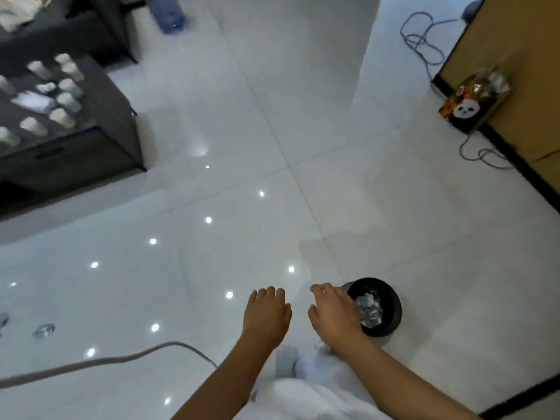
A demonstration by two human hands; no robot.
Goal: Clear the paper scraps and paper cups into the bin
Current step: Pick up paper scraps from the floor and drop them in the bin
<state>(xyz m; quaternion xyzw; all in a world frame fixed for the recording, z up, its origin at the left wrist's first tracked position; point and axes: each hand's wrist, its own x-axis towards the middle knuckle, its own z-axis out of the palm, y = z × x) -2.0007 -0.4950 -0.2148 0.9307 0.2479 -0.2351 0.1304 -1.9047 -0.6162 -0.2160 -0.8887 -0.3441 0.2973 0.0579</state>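
A small round black bin (391, 316) stands on the white tiled floor at the lower right, with crumpled paper scraps (369, 307) inside. My right hand (333, 313) hovers palm down at the bin's left rim, fingers relaxed, holding nothing. My left hand (266, 310) is beside it to the left, palm down and empty too. Several white paper cups (65, 101) and a paper scrap (31, 101) sit on a dark low table (100, 95) at the far left.
A grey sofa (60, 34) stands behind the table. A white cable (106, 360) runs across the floor at lower left. A panda-print box (472, 101) leans against a tan cabinet (515, 71) at right, with blue cord (424, 40) nearby. My white-clad legs (303, 389) show below.
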